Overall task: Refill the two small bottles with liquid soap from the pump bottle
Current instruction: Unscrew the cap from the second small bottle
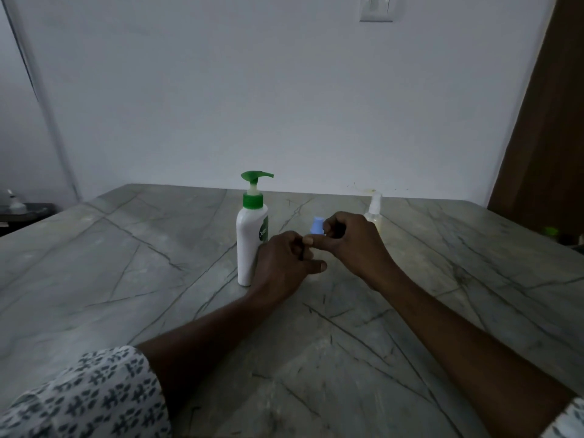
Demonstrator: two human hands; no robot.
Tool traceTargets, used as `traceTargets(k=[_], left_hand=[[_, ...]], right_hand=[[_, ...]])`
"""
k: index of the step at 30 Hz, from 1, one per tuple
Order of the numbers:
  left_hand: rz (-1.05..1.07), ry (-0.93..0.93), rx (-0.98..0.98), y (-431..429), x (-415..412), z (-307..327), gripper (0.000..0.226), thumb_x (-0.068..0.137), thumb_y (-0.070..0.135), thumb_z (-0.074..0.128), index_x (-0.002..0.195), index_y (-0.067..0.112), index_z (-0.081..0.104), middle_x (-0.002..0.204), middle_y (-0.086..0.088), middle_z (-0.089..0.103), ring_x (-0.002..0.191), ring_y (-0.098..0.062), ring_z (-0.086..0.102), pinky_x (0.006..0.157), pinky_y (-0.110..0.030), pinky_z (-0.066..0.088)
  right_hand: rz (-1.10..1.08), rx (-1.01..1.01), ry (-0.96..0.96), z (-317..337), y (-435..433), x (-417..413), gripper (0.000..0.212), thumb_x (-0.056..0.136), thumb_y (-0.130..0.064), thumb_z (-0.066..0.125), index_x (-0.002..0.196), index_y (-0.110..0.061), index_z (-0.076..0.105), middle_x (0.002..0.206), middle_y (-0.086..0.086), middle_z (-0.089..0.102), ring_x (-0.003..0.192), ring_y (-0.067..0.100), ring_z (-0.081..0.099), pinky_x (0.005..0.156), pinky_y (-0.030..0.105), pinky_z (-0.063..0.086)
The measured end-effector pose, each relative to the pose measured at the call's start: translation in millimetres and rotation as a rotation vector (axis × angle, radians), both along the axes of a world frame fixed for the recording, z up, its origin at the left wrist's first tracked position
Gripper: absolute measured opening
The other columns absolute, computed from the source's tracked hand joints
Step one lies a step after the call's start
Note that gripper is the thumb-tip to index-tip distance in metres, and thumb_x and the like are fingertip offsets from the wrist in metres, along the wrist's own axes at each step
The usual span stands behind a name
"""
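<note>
Patterned sleeve [79, 396] fills the lower left corner, and both bare forearms reach forward over the grey veined table [126, 263]. Mid-table the two hands meet. The left hand [284, 263] is curled with its thumb stuck out; what it grips, if anything, is hidden behind its own fingers. The right hand [354, 245] curls its fingers against the blue-capped small bottle [317, 225], of which only the cap shows above the knuckles. Just left of the left hand stands the pump bottle [251, 241], upright, white with a green pump, its lower right edge covered by that hand. Behind the right hand, partly blocked by it, stands the second small bottle [374, 210], clear with a white spray top. Beyond are a pale wall [284, 90] and a brown panel [543, 137] at right.
</note>
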State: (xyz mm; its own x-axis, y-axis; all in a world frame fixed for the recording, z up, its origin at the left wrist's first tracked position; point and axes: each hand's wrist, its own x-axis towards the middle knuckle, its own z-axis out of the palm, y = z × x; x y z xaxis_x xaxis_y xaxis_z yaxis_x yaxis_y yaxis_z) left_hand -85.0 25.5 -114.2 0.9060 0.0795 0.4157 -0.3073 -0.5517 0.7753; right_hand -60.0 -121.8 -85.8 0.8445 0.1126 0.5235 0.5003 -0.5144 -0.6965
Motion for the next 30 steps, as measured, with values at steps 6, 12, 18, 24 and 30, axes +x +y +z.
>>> traceTargets(k=[6, 12, 18, 24, 30], left_hand=[[-0.03, 0.008, -0.012, 2.9, 3.1, -3.2, 0.032, 0.063, 0.025, 0.088, 0.083, 0.018, 0.064, 0.078, 0.002, 0.073, 0.074, -0.011, 0.07, 0.073, -0.032, 0.057], [-0.046, 0.016, -0.019, 3.2, 3.3, -3.2, 0.031, 0.065, 0.024, 0.088, 0.084, 0.017, 0.064, 0.08, 0.001, 0.073, 0.076, -0.014, 0.07, 0.073, -0.032, 0.058], [-0.016, 0.013, 0.0, 3.3, 2.1, -1.3, 0.033, 0.063, 0.027, 0.088, 0.085, 0.015, 0.066, 0.08, 0.0, 0.073, 0.075, -0.014, 0.069, 0.072, -0.035, 0.058], [-0.014, -0.003, 0.042, 2.2, 1.7, -1.1, 0.03, 0.066, 0.026, 0.086, 0.084, 0.017, 0.064, 0.079, 0.001, 0.071, 0.073, -0.013, 0.067, 0.068, -0.028, 0.055], [-0.001, 0.014, 0.039, 1.4, 1.8, -0.4, 0.03, 0.066, 0.026, 0.087, 0.084, 0.017, 0.065, 0.078, 0.002, 0.071, 0.072, -0.01, 0.067, 0.062, -0.02, 0.052]], right_hand=[[0.071, -0.027, -0.028, -2.8, 2.1, 2.7, 0.028, 0.081, -0.029, 0.078, 0.067, -0.014, 0.06, 0.059, -0.005, 0.053, 0.054, 0.003, 0.047, 0.055, 0.016, 0.036], [0.189, 0.02, 0.167, -1.6, -0.4, 0.4, 0.057, 0.087, -0.029, 0.071, 0.139, -0.021, 0.049, 0.118, -0.002, 0.061, 0.097, 0.01, 0.06, 0.082, 0.025, 0.051], [0.12, 0.128, 0.061, -9.3, 9.8, 1.6, 0.075, 0.083, -0.018, 0.076, 0.147, -0.02, 0.036, 0.097, -0.002, 0.064, 0.091, 0.007, 0.059, 0.078, 0.017, 0.045], [0.12, 0.186, 0.108, -11.2, 12.1, -0.4, 0.086, 0.083, -0.028, 0.076, 0.152, -0.022, 0.025, 0.124, -0.001, 0.059, 0.113, 0.013, 0.056, 0.086, 0.02, 0.041], [0.097, 0.183, 0.059, -15.4, 14.8, 0.6, 0.078, 0.087, -0.021, 0.072, 0.151, -0.019, 0.027, 0.098, -0.006, 0.062, 0.094, 0.007, 0.06, 0.074, 0.012, 0.043]])
